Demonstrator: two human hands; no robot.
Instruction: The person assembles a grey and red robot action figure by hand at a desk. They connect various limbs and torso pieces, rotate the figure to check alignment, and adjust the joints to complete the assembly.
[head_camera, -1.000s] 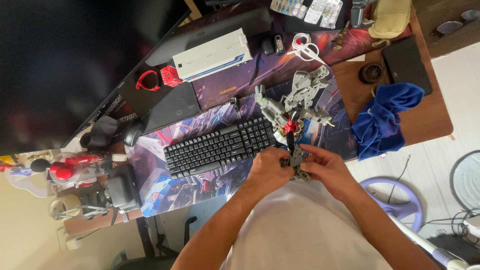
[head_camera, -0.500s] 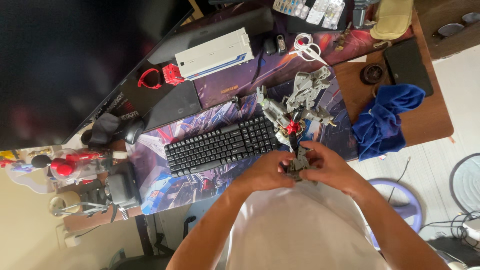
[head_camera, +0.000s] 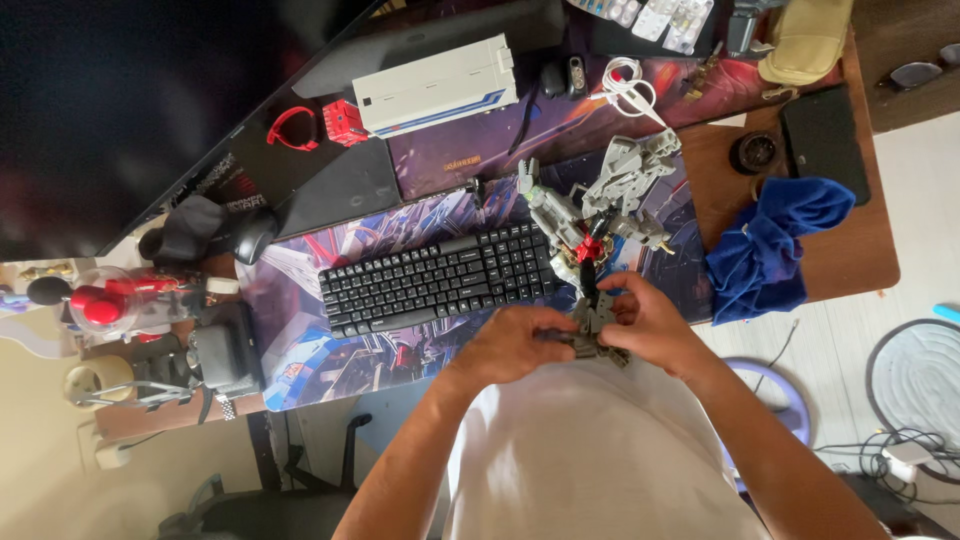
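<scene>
The hands (head_camera: 585, 335) hide most of the small grey part (head_camera: 590, 330) between them.

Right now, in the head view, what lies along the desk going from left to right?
Red-topped clear container → black mouse → black keyboard → grey model figure → blue cloth.

Black kbd (head_camera: 436, 278), blue cloth (head_camera: 770, 240), white scissors (head_camera: 627, 88).
</scene>
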